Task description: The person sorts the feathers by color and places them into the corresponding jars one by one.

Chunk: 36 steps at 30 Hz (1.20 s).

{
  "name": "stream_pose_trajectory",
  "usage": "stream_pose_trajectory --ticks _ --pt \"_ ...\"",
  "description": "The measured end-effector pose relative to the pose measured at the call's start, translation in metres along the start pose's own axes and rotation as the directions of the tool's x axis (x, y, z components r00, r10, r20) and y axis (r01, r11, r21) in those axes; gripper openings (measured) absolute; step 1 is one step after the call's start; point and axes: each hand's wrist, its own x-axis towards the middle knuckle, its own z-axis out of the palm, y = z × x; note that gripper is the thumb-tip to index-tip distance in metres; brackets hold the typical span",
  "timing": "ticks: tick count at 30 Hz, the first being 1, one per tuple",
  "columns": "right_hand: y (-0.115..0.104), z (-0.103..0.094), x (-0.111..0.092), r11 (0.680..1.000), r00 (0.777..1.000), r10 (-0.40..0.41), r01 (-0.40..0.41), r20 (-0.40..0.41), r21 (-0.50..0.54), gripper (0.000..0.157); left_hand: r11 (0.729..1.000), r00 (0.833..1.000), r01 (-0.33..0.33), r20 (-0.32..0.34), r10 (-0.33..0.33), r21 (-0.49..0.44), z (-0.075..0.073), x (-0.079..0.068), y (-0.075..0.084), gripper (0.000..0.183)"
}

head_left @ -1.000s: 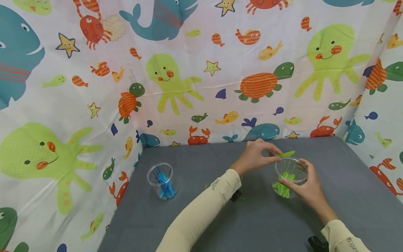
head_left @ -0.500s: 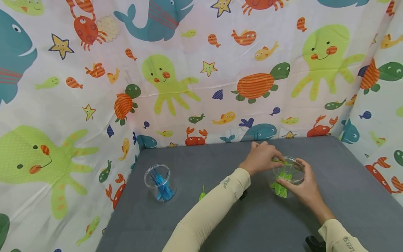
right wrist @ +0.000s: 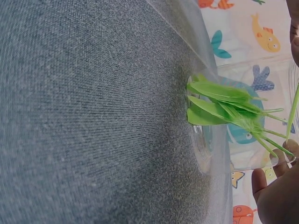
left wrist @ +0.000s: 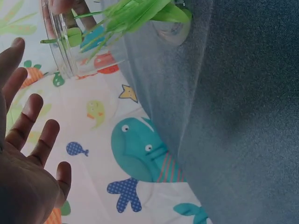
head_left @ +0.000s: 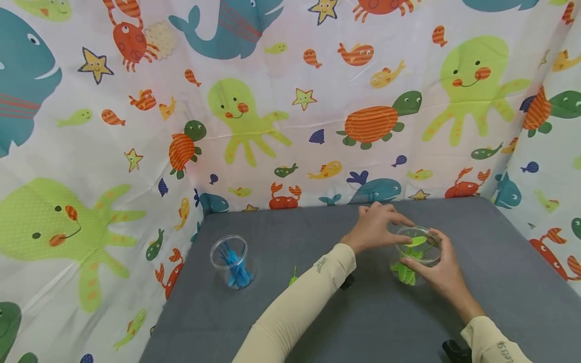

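A clear round cup (head_left: 424,261) stands at the right of the table, holding several bright green feather-shaped pieces (right wrist: 229,105) with thin stems upward. My right hand (head_left: 442,267) grips the cup near its rim, thumb on the near side and fingers on the far side. One more green piece (head_left: 416,241) lies tilted in the cup's mouth. Just over the rim is my left hand (head_left: 379,228), its fingers spread apart in the left wrist view and not closed round anything. Another green piece (head_left: 293,278) lies on the table, partly hidden by the left sleeve.
At the left of the grey table (head_left: 272,232) a second clear cup (head_left: 230,259) holds several blue pieces (head_left: 238,269) of similar form. A white cloth (head_left: 272,186) printed with sea animals hangs behind and along both sides.
The green piece that my left hand pinched above the rim is now in the cup's mouth, and the left fingers have parted. The left sleeve shifted right, uncovering the table piece.
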Motion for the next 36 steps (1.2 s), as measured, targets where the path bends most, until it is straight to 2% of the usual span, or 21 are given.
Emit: stream_pose_trajectory --ticks 5,10,16,22,28,36 --pt "0.002 0.001 0.000 1.000 1.000 0.009 -0.009 0.004 0.000 0.110 0.999 1.000 -0.003 -0.002 0.003 -0.039 0.001 -0.004 -0.004 0.023" --pt "0.003 0.001 0.000 1.000 1.000 0.003 -0.003 -0.007 -0.006 0.110 0.999 0.998 -0.001 0.055 0.004 -0.054 0.003 -0.009 -0.006 0.033" --pt "0.003 0.000 0.001 1.000 1.000 -0.017 0.017 -0.020 0.012 0.108 0.993 0.999 0.010 0.035 -0.006 -0.118 0.007 -0.018 -0.013 0.038" --pt "0.002 -0.002 0.001 1.000 1.000 -0.004 0.004 -0.018 0.009 0.109 0.994 0.999 -0.010 0.044 0.015 -0.107 0.014 -0.025 -0.018 0.034" --pt "0.004 -0.002 0.001 1.000 1.000 0.006 -0.006 -0.013 -0.010 0.110 0.997 0.998 -0.039 0.038 0.042 -0.073 0.018 -0.027 -0.015 0.031" --pt "0.003 -0.001 0.001 1.000 1.000 0.002 -0.002 -0.002 -0.001 0.109 0.997 0.998 -0.068 -0.008 0.068 -0.024 0.021 -0.029 -0.013 0.029"
